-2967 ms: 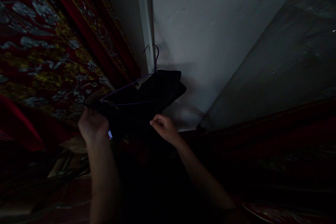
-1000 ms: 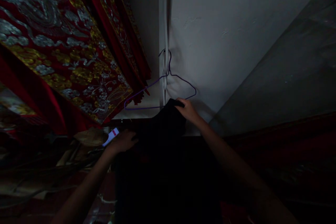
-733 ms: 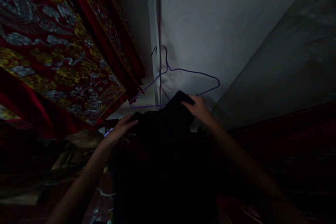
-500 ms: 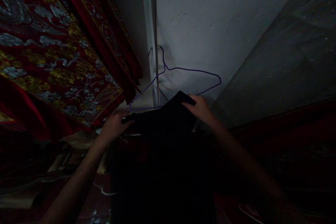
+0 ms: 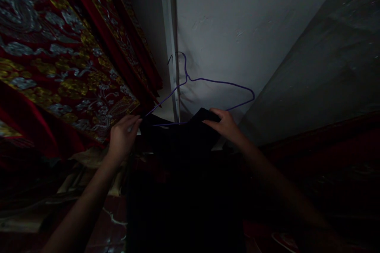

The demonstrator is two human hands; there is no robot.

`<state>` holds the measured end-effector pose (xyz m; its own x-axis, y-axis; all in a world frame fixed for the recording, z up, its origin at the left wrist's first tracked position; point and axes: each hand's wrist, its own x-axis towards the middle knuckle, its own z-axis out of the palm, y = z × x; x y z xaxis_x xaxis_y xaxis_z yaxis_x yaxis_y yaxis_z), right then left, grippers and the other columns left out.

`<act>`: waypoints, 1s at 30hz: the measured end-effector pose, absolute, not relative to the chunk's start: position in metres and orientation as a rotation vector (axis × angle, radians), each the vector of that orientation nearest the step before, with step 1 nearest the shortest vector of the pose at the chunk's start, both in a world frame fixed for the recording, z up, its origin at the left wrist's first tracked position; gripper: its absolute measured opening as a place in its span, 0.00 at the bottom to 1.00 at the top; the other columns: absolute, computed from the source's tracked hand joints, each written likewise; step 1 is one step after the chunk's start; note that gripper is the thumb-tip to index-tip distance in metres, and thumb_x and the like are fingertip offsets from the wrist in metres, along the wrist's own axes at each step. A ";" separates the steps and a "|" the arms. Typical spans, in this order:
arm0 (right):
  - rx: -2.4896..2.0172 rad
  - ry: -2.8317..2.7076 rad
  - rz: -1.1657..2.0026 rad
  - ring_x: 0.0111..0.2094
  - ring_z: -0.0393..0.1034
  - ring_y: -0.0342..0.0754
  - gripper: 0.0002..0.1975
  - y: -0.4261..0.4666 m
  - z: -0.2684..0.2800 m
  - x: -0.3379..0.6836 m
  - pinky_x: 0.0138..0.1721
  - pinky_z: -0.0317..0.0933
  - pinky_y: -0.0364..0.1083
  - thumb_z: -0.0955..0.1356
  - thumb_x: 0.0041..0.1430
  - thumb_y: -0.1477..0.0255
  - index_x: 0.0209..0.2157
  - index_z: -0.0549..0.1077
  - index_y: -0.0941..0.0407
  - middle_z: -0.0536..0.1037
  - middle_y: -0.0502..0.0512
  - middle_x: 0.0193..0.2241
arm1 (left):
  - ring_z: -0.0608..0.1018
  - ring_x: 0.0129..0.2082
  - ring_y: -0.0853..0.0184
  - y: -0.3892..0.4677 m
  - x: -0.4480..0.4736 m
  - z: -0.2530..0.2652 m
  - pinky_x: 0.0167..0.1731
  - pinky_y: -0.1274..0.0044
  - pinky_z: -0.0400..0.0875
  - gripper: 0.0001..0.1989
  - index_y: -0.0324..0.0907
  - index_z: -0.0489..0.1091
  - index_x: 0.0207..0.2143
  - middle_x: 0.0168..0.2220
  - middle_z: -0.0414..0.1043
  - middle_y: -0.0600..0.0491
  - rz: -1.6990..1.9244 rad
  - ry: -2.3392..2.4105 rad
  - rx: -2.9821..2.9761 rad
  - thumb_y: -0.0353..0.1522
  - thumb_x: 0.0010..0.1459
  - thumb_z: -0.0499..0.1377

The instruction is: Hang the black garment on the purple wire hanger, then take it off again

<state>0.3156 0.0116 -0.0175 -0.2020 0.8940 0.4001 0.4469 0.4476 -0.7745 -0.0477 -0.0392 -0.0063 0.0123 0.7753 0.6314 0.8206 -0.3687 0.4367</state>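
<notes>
A purple wire hanger hangs by its hook from a narrow upright bar against the wall. Below it is a black garment, too dark for its exact kind to show. My left hand pinches the garment's left upper edge, which lies over the hanger's left corner. With thumb and fingers, my right hand grips the raised right upper edge, just below the hanger's lower bar. The hanger's right corner is bare. The lower part of the garment merges into darkness.
Red cloths embroidered in gold and silver hang at the left, close to my left hand. A pale upright bar runs along the white wall. A greyish sheet leans or hangs at the right. Rolled material lies low at the left.
My left hand has moved up and slightly left, bringing the garment's left edge over the hanger's left corner. My right hand keeps its grip, nearly still. The hanger's right end has shifted slightly right.
</notes>
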 end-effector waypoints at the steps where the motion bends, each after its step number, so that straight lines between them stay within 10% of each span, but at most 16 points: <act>1: -1.133 -1.817 0.656 0.27 0.65 0.47 0.12 0.011 -0.018 0.314 0.28 0.57 0.44 0.72 0.52 0.62 0.25 0.71 0.55 0.69 0.49 0.22 | 0.80 0.44 0.60 -0.039 -0.041 -0.001 0.49 0.71 0.72 0.15 0.39 0.79 0.44 0.44 0.79 0.45 -1.387 -1.689 -2.181 0.40 0.66 0.57; 20: -1.024 -1.670 0.615 0.42 0.77 0.55 0.17 -0.015 -0.029 0.290 0.45 0.69 0.52 0.69 0.57 0.66 0.47 0.79 0.56 0.83 0.58 0.41 | 0.79 0.47 0.60 0.018 0.019 0.042 0.52 0.70 0.70 0.15 0.41 0.76 0.48 0.46 0.79 0.48 -1.452 -1.475 -2.388 0.28 0.64 0.53; 26: -1.212 -1.404 0.288 0.27 0.75 0.50 0.44 -0.027 -0.002 0.338 0.30 0.70 0.48 0.73 0.51 0.72 0.69 0.59 0.55 0.83 0.56 0.32 | 0.79 0.44 0.61 0.025 -0.004 0.044 0.49 0.72 0.71 0.15 0.41 0.77 0.48 0.44 0.79 0.48 -1.382 -1.469 -2.448 0.32 0.65 0.54; 30: -1.264 -1.530 0.346 0.29 0.77 0.53 0.32 -0.012 0.018 0.365 0.29 0.70 0.49 0.75 0.49 0.69 0.58 0.75 0.56 0.84 0.59 0.33 | 0.79 0.44 0.61 0.023 -0.005 0.050 0.48 0.71 0.71 0.15 0.41 0.77 0.48 0.43 0.79 0.47 -1.306 -1.452 -2.470 0.31 0.65 0.54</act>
